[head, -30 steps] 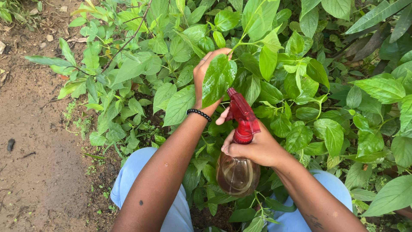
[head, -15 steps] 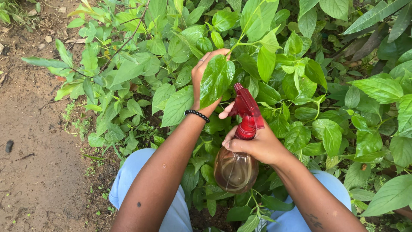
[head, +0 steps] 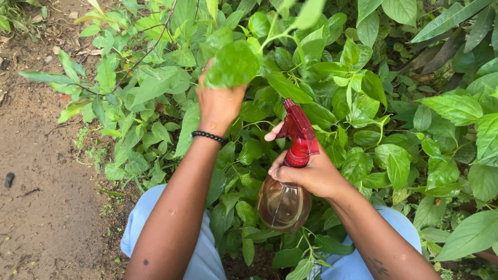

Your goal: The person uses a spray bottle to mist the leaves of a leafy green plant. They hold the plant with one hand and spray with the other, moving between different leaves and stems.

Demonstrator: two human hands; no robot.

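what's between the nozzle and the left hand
In the head view, only a short gap over background leaves separates the nozzle from the left hand, which holds a leaf.

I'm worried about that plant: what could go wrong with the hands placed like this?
The left hand grips a leaf whose thin stem looks bent, so pulling harder might snap it. The right hand holds the spray bottle with its red nozzle close to the foliage; spray could wet the left wrist.

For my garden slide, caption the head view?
Left hand lifts a green leaf while right hand aims a red-topped spray bottle.
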